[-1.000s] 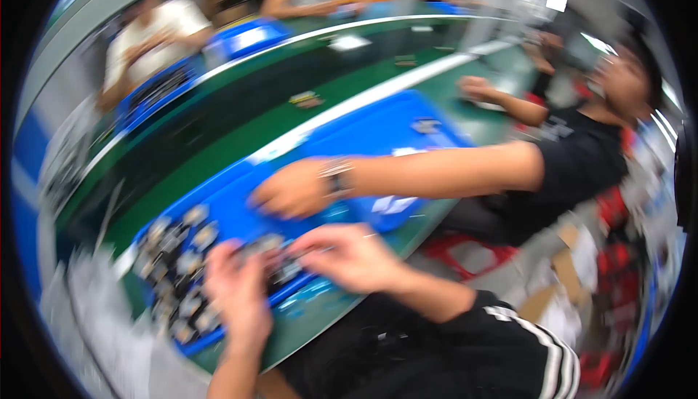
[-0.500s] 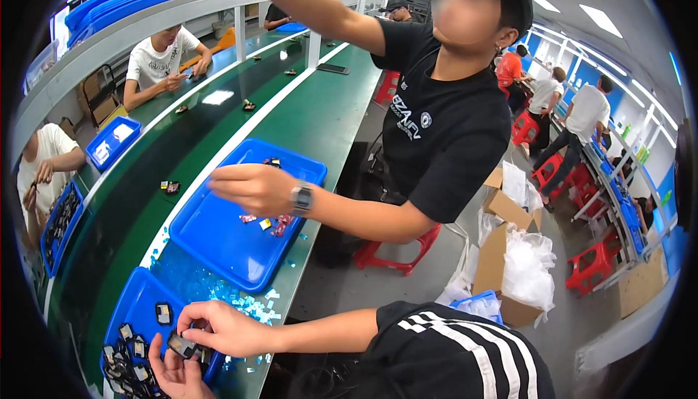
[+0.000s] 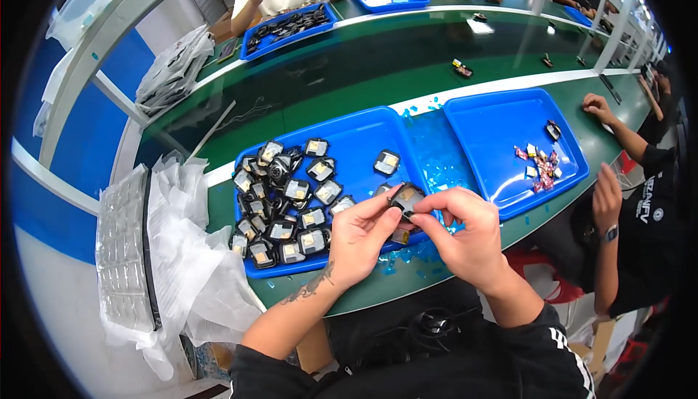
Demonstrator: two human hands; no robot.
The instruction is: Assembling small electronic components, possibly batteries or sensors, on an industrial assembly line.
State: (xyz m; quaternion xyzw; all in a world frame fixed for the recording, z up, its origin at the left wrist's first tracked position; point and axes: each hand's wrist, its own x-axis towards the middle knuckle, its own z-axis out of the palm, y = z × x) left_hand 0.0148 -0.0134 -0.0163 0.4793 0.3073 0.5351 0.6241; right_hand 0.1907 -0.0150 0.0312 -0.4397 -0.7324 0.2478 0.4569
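Over the near right edge of a blue tray (image 3: pixel 374 124), both hands pinch a small black square casing (image 3: pixel 407 198) with a grey face, which looks like a watch body. My left hand (image 3: pixel 358 242) grips its left side between thumb and fingers. From the right, the thumb and fingertips of my right hand (image 3: pixel 469 233) close on its other edge. Below the hands, many similar casings (image 3: pixel 297 190) lie heaped in the tray's left half. One single casing (image 3: pixel 387 162) lies apart, just beyond my fingers. Parts of the casings under my hands are hidden.
A second blue tray (image 3: pixel 480 137) at the right holds small red and yellow parts (image 3: pixel 539 168). Blue film scraps (image 3: pixel 438 153) litter the bench between the trays. Clear plastic packaging (image 3: pixel 123 246) hangs at the left. A co-worker's hand (image 3: pixel 606 197) is near the right tray; others sit across the green belt (image 3: pixel 349 72).
My view has swung left, bringing the whole near tray into sight. The co-worker at the right has lowered the raised arm. Both my hands still hold a casing.
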